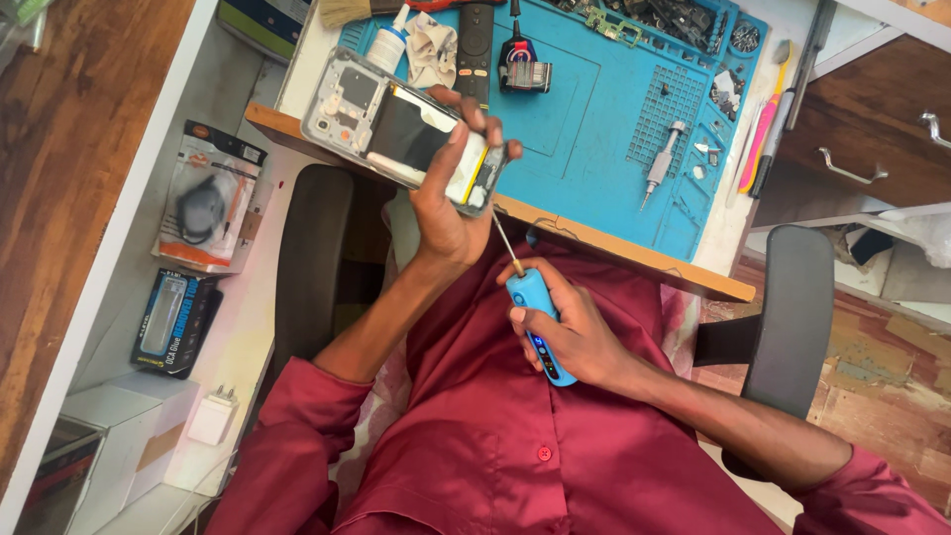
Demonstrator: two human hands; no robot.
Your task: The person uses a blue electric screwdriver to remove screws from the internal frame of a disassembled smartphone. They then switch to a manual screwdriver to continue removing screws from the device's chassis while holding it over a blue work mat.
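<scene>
My left hand (448, 203) grips an opened smartphone (396, 129) with its back cover off, so the silver frame, dark inner plate and white battery show. It is held tilted above the desk's front edge. My right hand (570, 332) holds a blue electric screwdriver (536, 322) in front of my red shirt. The thin bit (505, 241) points up toward the phone's lower end, near my left thumb.
A blue repair mat (584, 109) covers the desk, with a black remote (475, 45), a white glue bottle (388, 45), a silver screwdriver (661, 163), small parts and a pink tool (761, 139). Packaged tools (208, 198) and a white charger (213, 414) lie at left. Chair armrests (788, 317) flank me.
</scene>
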